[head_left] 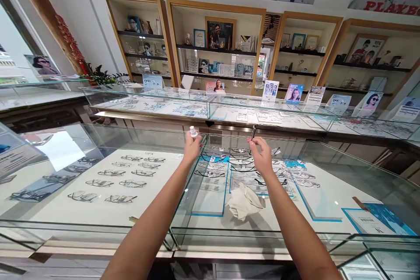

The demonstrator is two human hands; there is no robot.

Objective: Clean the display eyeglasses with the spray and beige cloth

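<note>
My left hand (193, 145) is closed around a small white spray bottle (193, 131), its top showing above the fingers. In a pinch, my right hand (260, 152) holds a pair of glasses (253, 132); only a thin dark part shows above the fingertips, and the rest is hard to make out. Both hands are raised over the glass display case. Below them, several pairs of glasses (243, 168) lie in rows. A crumpled cream cloth (244, 202) rests in front of these rows, between my forearms.
More glasses (110, 172) lie on a white panel to the left, near a white paper sheet (62, 151). Glass panes (183, 179) edge and divide the case. Farther back stand another glass counter (210, 100) with advertising cards (294, 93) and wooden-framed shelves (216, 4).
</note>
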